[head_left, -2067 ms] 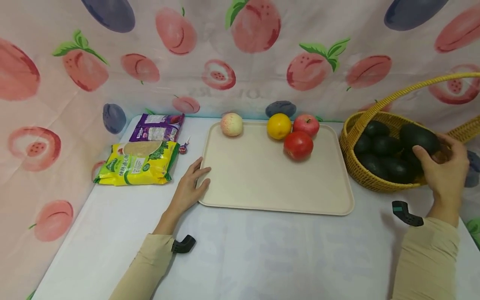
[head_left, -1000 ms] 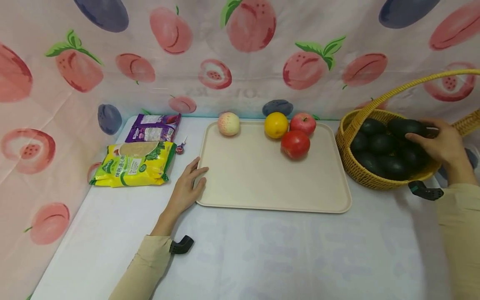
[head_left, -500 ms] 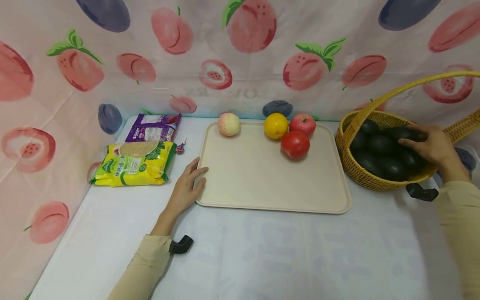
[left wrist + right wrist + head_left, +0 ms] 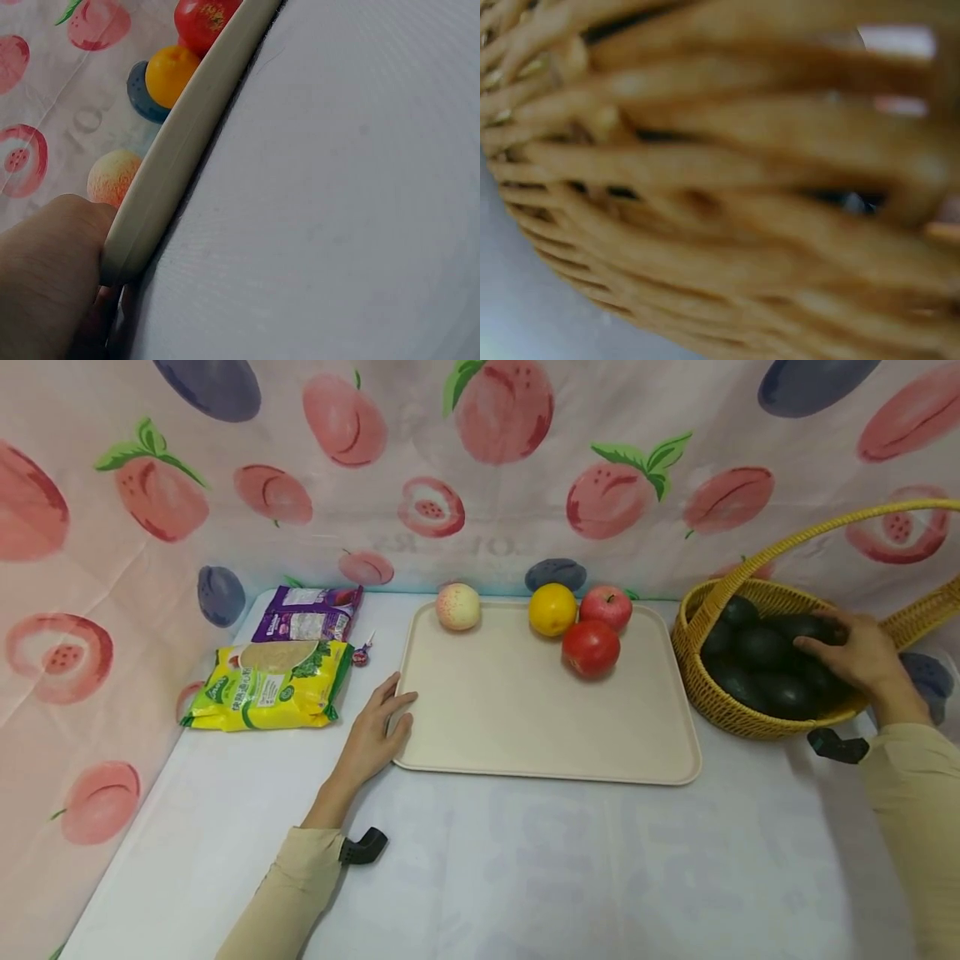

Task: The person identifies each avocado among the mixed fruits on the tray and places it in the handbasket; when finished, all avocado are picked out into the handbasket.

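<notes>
At the right, my right hand [image 4: 862,652] reaches into a yellow wicker basket [image 4: 750,727] of avocados [image 4: 761,647]. Thumb and fingers grip one avocado [image 4: 806,627] at the basket's back right; the hand hides part of it. The right wrist view is filled by the blurred basket weave [image 4: 705,225]. My left hand [image 4: 373,731] rests on the left rim of a beige tray [image 4: 540,718], fingers spread and relaxed over the edge. The left wrist view has the left hand [image 4: 52,262] against the tray corner [image 4: 142,240].
On the tray's back part sit a peach [image 4: 458,607], an orange [image 4: 552,609], an apple [image 4: 606,607] and a tomato [image 4: 591,649]. Left of the tray lie a yellow food packet [image 4: 270,685], a purple packet [image 4: 307,614] and a wrapped lollipop [image 4: 362,654]. A fruit-print cloth hangs behind.
My right hand has lowered the avocado from above the pile into the basket and shifted slightly left in the last half second. My left hand and the tray have stayed in place.
</notes>
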`<move>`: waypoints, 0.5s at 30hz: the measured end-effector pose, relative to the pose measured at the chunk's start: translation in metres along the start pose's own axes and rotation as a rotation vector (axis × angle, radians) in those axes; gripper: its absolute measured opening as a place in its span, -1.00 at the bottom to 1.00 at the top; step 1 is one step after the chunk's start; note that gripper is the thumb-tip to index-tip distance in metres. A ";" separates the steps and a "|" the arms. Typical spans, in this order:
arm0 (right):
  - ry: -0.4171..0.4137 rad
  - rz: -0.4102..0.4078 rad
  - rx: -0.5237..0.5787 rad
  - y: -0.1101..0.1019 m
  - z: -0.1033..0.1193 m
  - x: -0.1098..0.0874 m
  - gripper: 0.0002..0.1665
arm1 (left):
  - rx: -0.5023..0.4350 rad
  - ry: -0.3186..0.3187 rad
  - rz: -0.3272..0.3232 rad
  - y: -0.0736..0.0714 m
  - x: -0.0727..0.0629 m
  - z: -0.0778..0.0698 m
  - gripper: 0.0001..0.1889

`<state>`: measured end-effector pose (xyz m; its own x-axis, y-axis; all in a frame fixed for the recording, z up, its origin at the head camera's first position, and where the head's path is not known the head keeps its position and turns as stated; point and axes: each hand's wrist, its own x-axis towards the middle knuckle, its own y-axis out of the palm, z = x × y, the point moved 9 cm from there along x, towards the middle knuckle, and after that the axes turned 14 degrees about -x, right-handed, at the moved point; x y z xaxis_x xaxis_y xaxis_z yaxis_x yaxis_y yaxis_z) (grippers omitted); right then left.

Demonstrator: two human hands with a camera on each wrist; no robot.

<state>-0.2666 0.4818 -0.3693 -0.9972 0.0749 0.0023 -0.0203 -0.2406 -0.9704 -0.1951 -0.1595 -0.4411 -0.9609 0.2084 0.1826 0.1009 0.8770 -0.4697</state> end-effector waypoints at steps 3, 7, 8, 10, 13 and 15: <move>-0.017 -0.047 -0.002 -0.004 0.002 -0.001 -0.28 | -0.008 -0.004 0.009 0.001 0.002 -0.001 -0.62; 0.014 -0.071 -0.021 -0.007 0.002 -0.007 -0.25 | -0.014 -0.027 0.025 0.003 0.002 -0.002 -0.57; 0.044 -0.080 -0.021 -0.009 0.002 -0.009 -0.25 | -0.013 -0.030 0.031 0.003 0.003 -0.002 -0.55; 0.105 -0.110 -0.006 -0.015 0.003 -0.016 -0.25 | -0.009 -0.042 0.038 0.003 0.004 -0.003 -0.53; 0.196 -0.154 0.029 -0.025 0.008 -0.029 -0.27 | 0.009 -0.052 0.047 0.000 0.006 -0.006 -0.50; 0.208 -0.160 0.038 -0.029 0.017 -0.039 -0.29 | 0.041 -0.053 0.047 -0.002 0.008 -0.009 -0.48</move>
<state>-0.2288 0.4700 -0.3371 -0.9448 0.3116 0.1014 -0.1832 -0.2458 -0.9519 -0.2012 -0.1560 -0.4304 -0.9676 0.2253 0.1141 0.1370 0.8480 -0.5119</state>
